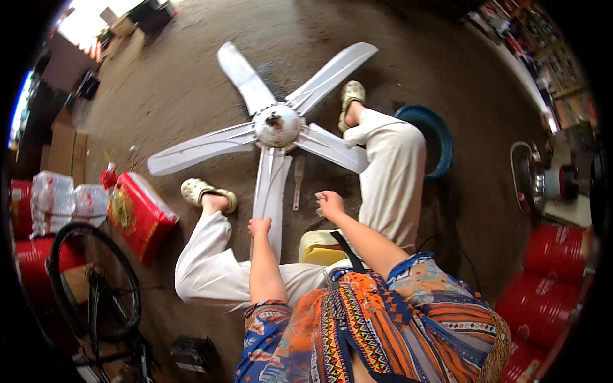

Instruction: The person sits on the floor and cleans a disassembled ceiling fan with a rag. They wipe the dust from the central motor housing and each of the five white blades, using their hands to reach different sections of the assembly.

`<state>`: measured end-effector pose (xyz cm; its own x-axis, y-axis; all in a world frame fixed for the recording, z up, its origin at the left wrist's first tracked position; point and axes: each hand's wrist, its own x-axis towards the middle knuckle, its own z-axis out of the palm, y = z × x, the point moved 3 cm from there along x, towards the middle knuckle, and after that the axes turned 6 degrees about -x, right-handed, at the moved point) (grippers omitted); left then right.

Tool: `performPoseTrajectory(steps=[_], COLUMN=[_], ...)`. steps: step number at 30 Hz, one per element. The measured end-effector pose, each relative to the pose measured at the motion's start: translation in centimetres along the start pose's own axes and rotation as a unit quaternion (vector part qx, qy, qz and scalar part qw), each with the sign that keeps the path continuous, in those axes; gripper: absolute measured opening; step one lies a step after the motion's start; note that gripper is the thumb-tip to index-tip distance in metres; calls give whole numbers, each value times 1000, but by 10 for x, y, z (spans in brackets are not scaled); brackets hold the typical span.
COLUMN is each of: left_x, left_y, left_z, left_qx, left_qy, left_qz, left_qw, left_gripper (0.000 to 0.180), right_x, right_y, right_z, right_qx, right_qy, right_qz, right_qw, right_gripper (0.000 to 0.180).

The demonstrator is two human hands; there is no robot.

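A white ceiling fan [277, 126] with several long blades lies flat on the floor between my legs, its round hub worn and stained dark in the middle. My left hand [259, 226] is closed on the edge of the blade [271, 191] that points toward me. To the right of that blade, my right hand [331, 205] is closed around something small and greyish, too small to name. On the floor between the near blade and my right hand lies a flat pale tool [298, 182], like a brush or scraper. A yellow and white container [322, 249] stands near my lap.
Right of my right leg sits a blue basin [444, 143]. Red drums [543, 309] line the right side. At left are a red bag [140, 214], clear wrapped bottles [57, 201] and a bicycle wheel [96, 281]. A black box [195, 353] rests at the lower left.
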<state>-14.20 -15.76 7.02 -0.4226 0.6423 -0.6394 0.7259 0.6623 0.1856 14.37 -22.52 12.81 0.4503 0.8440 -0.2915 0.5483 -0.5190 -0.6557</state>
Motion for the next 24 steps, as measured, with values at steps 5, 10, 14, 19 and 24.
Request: performPoseTrajectory(steps=[5, 10, 14, 19, 24], left_x=[-39, -201, -345, -496, -549], left_y=[54, 144, 174, 180, 176], left_z=[5, -95, -182, -239, -237], left_qx=[131, 275, 287, 434, 397], left_qy=[-61, -150, -85, 29, 145], left_qz=[288, 455, 596, 652, 735], left_qw=[947, 833, 745, 621, 531], left_gripper=[49, 23, 12, 17, 28], right_x=[-9, -5, 10, -3, -2], right_y=[-9, -2, 41, 14, -4], right_z=[5, 22, 54, 49, 32], right_qx=[27, 71, 77, 154, 42], right_qy=[3, -10, -24, -85, -43], right_qz=[33, 8, -4, 72, -7], right_qw=[999, 997, 997, 982, 998], right_gripper=[25, 23, 25, 25, 25])
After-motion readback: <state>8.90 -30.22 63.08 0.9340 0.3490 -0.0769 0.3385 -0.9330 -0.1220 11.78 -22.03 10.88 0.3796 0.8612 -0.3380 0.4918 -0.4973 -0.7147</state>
